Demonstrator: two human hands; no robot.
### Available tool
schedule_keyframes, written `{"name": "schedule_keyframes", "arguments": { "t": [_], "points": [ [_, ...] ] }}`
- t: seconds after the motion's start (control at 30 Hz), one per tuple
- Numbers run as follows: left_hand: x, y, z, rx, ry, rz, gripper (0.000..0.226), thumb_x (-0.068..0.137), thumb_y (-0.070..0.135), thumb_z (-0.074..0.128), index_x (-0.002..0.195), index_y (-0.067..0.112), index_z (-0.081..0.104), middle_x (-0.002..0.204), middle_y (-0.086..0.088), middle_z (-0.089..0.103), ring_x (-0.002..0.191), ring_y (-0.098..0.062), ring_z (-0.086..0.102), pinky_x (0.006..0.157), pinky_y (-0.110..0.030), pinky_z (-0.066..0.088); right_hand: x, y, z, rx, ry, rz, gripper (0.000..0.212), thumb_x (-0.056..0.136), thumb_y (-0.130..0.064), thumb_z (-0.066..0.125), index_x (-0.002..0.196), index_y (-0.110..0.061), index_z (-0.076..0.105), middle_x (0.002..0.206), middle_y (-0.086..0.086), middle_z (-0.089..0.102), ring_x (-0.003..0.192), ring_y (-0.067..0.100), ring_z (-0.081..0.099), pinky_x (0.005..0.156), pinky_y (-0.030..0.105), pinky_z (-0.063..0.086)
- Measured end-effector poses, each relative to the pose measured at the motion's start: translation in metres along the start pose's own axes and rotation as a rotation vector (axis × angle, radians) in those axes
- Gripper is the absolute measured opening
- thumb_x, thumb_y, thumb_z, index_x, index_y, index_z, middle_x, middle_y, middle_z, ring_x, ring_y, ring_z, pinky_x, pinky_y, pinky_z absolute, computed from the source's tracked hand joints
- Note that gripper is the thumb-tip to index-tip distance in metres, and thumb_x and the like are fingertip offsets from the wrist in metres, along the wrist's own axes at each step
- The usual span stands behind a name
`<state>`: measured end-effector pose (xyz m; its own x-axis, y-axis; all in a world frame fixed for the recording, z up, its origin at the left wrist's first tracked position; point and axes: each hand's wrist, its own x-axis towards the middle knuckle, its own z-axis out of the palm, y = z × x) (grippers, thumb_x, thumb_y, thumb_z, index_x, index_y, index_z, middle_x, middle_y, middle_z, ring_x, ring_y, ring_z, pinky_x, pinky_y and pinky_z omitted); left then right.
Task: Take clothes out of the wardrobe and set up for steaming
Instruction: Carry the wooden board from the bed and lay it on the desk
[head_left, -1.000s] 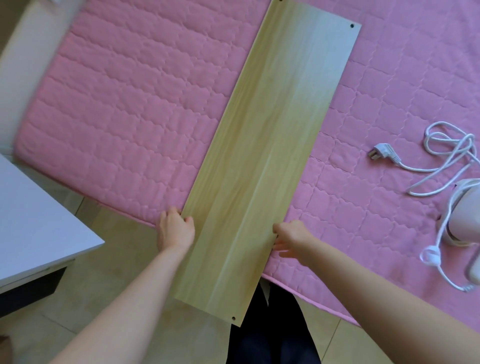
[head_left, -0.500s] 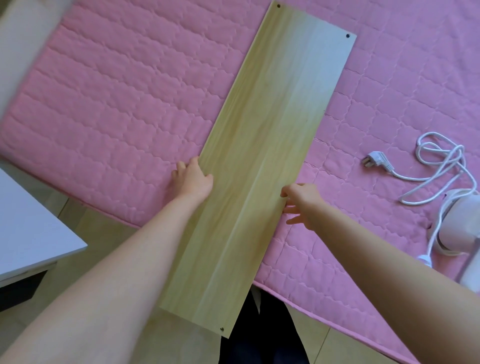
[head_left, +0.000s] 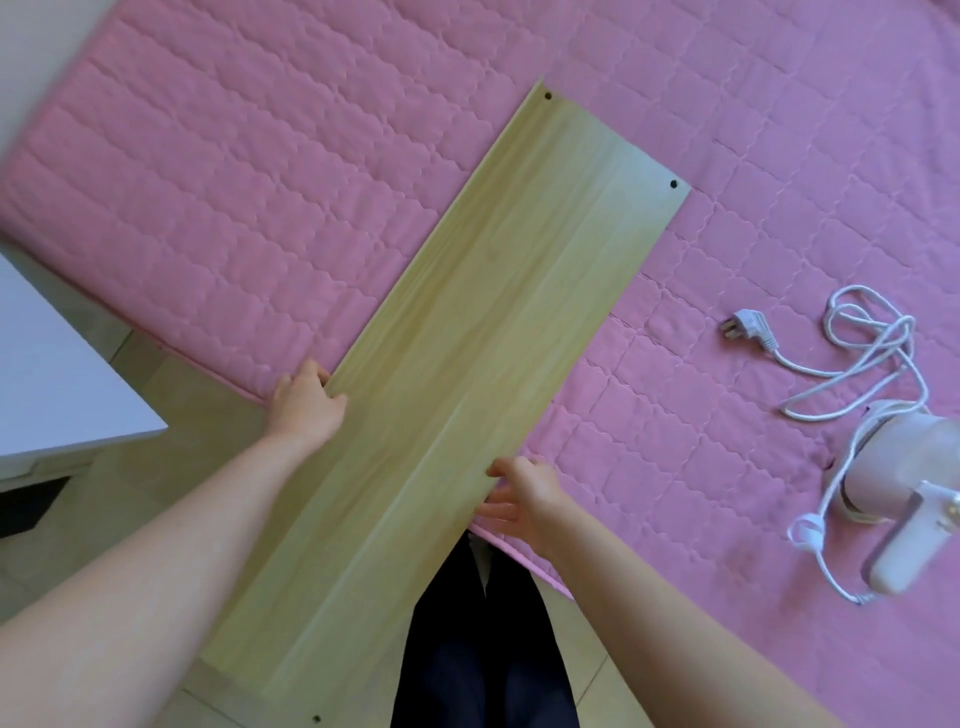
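Note:
A long light wooden board (head_left: 478, 332) with small holes at its corners lies slanted across the pink quilted bed (head_left: 260, 182), its near end sticking out over the floor. My left hand (head_left: 306, 405) grips the board's left long edge, thumb on top. My right hand (head_left: 524, 499) holds the right long edge, thumb on top and fingers underneath. A white handheld steamer (head_left: 893, 488) lies on the bed at the right, its white cord (head_left: 862, 353) looped beside it and its plug (head_left: 743, 325) loose on the quilt.
A white tabletop corner (head_left: 62, 395) stands at the left, close to the bed's edge. Beige floor (head_left: 171, 415) shows between it and the bed. Dark trouser legs (head_left: 483, 639) are below the board's near end.
The board has come back toward me, more of it hanging off the bed. Both hands kept hold of its long edges.

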<state>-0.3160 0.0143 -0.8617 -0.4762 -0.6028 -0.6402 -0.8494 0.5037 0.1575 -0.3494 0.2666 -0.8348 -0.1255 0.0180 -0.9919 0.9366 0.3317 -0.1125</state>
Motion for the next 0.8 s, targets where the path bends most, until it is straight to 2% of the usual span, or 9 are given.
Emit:
{"name": "schedule_keyframes", "arguments": {
  "t": [0.1,0.17,0.23,0.33,0.47,0.57,0.67,0.73,0.8],
  "points": [
    [-0.004,-0.006,-0.001,-0.067,0.006,0.014,0.035,0.083,0.017,0.064,0.116,0.007,0.057,0.116,-0.023,0.058,0.111,-0.038,0.052,0.099,-0.038,0.039,0.002,-0.008,-0.006,-0.159,0.020,-0.008,0.007,0.085,-0.015,0.052,0.088,-0.008,0.054,0.083,0.015,0.059,0.070,0.027,0.056,0.064,0.029,0.045],
    [-0.004,-0.005,-0.003,-0.110,0.003,-0.005,0.038,0.082,0.018,0.064,0.118,0.007,0.058,0.117,-0.022,0.059,0.111,-0.038,0.054,0.099,-0.038,0.040,0.003,-0.023,-0.012,-0.160,0.033,-0.028,0.008,0.085,-0.016,0.050,0.086,-0.008,0.053,0.084,0.015,0.056,0.069,0.025,0.052,0.066,0.029,0.043],
    [-0.003,-0.004,-0.004,-0.131,-0.010,-0.035,0.041,0.081,0.021,0.065,0.119,0.007,0.059,0.118,-0.021,0.061,0.112,-0.037,0.055,0.099,-0.037,0.041,0.002,-0.039,-0.016,-0.144,0.057,-0.042,0.010,0.087,-0.016,0.049,0.083,-0.007,0.052,0.085,0.016,0.056,0.073,0.027,0.056,0.073,0.034,0.049],
    [-0.001,0.000,-0.008,-0.152,-0.051,-0.078,0.044,0.078,0.028,0.068,0.117,0.008,0.062,0.119,-0.021,0.062,0.114,-0.034,0.054,0.099,-0.036,0.043,0.001,-0.055,-0.015,-0.162,0.090,-0.031,0.013,0.090,-0.017,0.051,0.095,-0.006,0.047,0.099,0.023,0.059,0.092,0.036,0.063,0.088,0.043,0.052],
    [0.000,0.005,-0.015,-0.218,-0.090,-0.131,0.035,0.076,0.028,0.070,0.108,0.014,0.065,0.121,-0.017,0.062,0.116,-0.030,0.054,0.096,-0.032,0.044,0.006,-0.058,-0.008,-0.211,0.119,-0.023,0.026,0.084,-0.017,0.060,0.099,-0.004,0.043,0.112,0.030,0.056,0.098,0.040,0.063,0.088,0.045,0.054],
    [-0.003,0.002,-0.015,-0.262,-0.088,-0.132,0.028,0.074,0.026,0.071,0.097,0.021,0.056,0.116,-0.013,0.062,0.108,-0.029,0.056,0.090,-0.032,0.046,0.009,-0.059,-0.008,-0.169,0.099,-0.001,0.033,0.083,-0.016,0.062,0.104,-0.003,0.040,0.116,0.031,0.051,0.101,0.042,0.061,0.089,0.045,0.053],
    [-0.013,0.001,-0.010,-0.302,-0.049,-0.131,0.037,0.074,0.022,0.071,0.108,0.019,0.056,0.121,-0.013,0.052,0.108,-0.031,0.053,0.094,-0.032,0.043,0.005,-0.058,-0.014,-0.157,0.049,0.012,0.039,0.087,-0.011,0.060,0.117,0.004,0.041,0.125,0.039,0.045,0.112,0.048,0.054,0.096,0.047,0.048],
    [-0.023,0.001,-0.005,-0.365,-0.008,-0.127,0.039,0.076,0.017,0.070,0.112,0.017,0.054,0.119,-0.012,0.051,0.104,-0.028,0.053,0.087,-0.029,0.042,0.001,-0.056,-0.020,-0.206,0.024,0.003,0.042,0.089,-0.009,0.058,0.122,0.013,0.043,0.134,0.041,0.041,0.120,0.050,0.048,0.101,0.049,0.045],
    [-0.035,0.003,-0.004,-0.443,0.008,-0.109,0.032,0.080,0.013,0.069,0.106,0.017,0.050,0.108,-0.007,0.054,0.092,-0.023,0.053,0.073,-0.027,0.038,-0.006,-0.057,-0.025,-0.307,0.035,-0.037,0.036,0.087,-0.010,0.058,0.115,0.010,0.050,0.127,0.038,0.050,0.114,0.046,0.056,0.096,0.045,0.049]
  ]
}}
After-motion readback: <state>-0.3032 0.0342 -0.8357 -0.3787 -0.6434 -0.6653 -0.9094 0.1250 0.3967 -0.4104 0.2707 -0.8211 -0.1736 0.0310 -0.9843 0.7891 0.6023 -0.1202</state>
